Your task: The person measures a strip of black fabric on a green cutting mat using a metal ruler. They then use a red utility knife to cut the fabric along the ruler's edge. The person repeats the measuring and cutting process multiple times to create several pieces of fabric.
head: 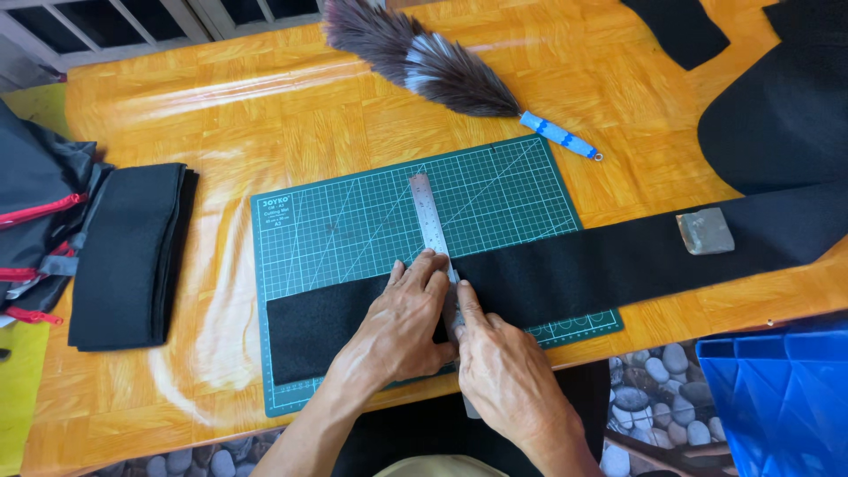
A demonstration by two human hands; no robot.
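Both hands, right hand [503, 362] closed beside flat left hand [411, 318], press the steel ruler [432, 225] onto black felt [565, 269].

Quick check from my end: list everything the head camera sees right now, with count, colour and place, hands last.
cutting mat: one, green with a grid, centre of the table
metal ruler: one, silver, upright across the mat and the fabric strip
fabric strip: one, black, long, lying over the mat's lower part and running right
folded fabric stack: one, black, left of the mat
feather duster: one, grey-brown with a blue handle, above the mat
flat block: one, grey, on the strip at right
black cloth pieces: two, top right
bag: one, black with red trim, far left
crate: one, blue, lower right
table: one, orange wood-pattern
left hand: pressing the ruler
right hand: against the ruler's edge; any tool is hidden
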